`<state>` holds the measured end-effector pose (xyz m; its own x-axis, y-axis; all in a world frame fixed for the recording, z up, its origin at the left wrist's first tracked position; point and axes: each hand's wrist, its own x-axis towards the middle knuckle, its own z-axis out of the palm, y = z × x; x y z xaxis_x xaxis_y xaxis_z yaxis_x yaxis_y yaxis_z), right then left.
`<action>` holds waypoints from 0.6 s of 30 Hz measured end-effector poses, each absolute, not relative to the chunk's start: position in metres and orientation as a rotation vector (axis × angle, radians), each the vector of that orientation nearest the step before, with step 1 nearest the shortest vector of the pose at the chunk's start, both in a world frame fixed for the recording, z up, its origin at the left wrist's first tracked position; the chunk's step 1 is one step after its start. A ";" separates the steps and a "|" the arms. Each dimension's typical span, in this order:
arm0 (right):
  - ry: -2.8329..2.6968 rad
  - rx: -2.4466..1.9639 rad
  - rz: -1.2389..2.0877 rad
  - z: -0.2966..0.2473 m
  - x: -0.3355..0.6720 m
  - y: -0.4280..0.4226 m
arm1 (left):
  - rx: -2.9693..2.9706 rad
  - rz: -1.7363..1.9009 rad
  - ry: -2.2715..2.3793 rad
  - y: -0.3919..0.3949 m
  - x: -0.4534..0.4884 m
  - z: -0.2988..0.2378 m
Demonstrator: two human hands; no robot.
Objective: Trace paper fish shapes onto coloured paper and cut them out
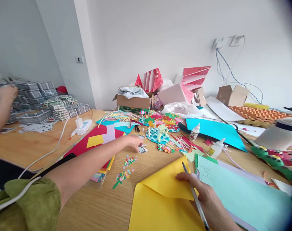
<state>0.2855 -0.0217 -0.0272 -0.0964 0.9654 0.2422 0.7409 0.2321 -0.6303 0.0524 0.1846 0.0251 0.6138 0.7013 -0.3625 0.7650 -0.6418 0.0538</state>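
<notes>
My left hand [134, 143] reaches across the wooden table, its fingers drawn together at a small grey-and-white paper fish cutout [142, 149]. The fingertips partly cover the fish. My right hand [206, 195] is closed around a pen [196, 200], whose tip points up and away from me. Its thumb also rests on a large yellow paper sheet [160, 211], which is folded over at its far edge. To the right lies a light blue-green sheet [242, 189] with faint pencil outlines.
Two glue bottles, one white [194, 132] and one yellowish [215, 149], stand behind the sheets. Paper scraps [184, 144], bright cutouts [158, 134] and confetti pieces [124, 175] lie around. Far left, another person's hand [7, 93] is near stacked card packs [35, 93].
</notes>
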 end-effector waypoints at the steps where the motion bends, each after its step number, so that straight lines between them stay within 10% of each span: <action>1: -1.893 -1.565 0.483 -0.027 0.285 -0.022 | 2.644 -0.476 1.227 0.182 0.052 0.025; 18: -1.899 -1.563 0.425 -0.021 0.282 -0.023 | 2.702 -0.513 1.225 0.181 0.049 0.021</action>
<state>0.2825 -0.0231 -0.0207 -0.0934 0.9594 0.2660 0.7545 0.2425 -0.6098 0.0491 0.1814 0.0213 0.6123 0.7051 -0.3577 0.7497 -0.6615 -0.0208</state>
